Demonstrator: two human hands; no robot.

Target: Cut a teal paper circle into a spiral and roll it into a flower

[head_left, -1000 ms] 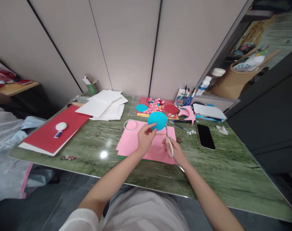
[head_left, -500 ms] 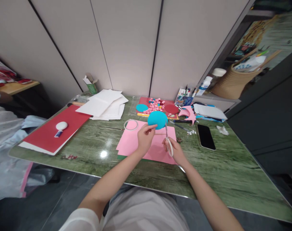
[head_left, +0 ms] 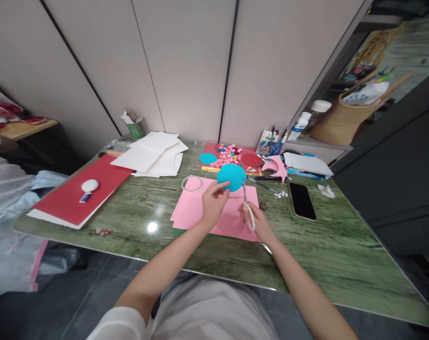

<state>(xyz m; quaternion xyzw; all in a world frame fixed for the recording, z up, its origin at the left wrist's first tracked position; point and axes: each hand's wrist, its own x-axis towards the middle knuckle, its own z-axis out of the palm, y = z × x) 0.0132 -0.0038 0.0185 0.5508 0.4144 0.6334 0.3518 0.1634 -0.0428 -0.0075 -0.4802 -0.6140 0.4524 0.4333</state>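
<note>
Hardly anything has moved since half a second ago: the left hand's (head_left: 214, 201) fingers sit a touch differently on the disc (head_left: 231, 175), and the rest lies as it did. That blue disc is held above the middle of the worktop (head_left: 147, 203), pinched by its lower edge between the left thumb and fingers. In the right hand (head_left: 259, 223) are the scissors (head_left: 245, 192), gripped by the handles, blades upright at the disc's right rim; how wide they stand I cannot tell. Trimming the rim seems the step in hand, and the next move would call for turning the disc steadily into the blades, left fingers kept clear. Beneath lies pink paper (head_left: 188, 210) towards the near edge, a hoop (head_left: 192, 191) over its far left corner. Further back are a second blue disc (head_left: 208, 158), a red disc (head_left: 252, 160) and small pink pieces (head_left: 228, 157). At the back edge, right of these, a marker box (head_left: 271, 147) holds upright pens; near the back left corner a green box (head_left: 133, 128) stands with flaps open, contents hidden. Beyond the worktop's right end, a shelf (head_left: 308, 140) bears a basket (head_left: 331, 118) of papers and sticks.
</note>
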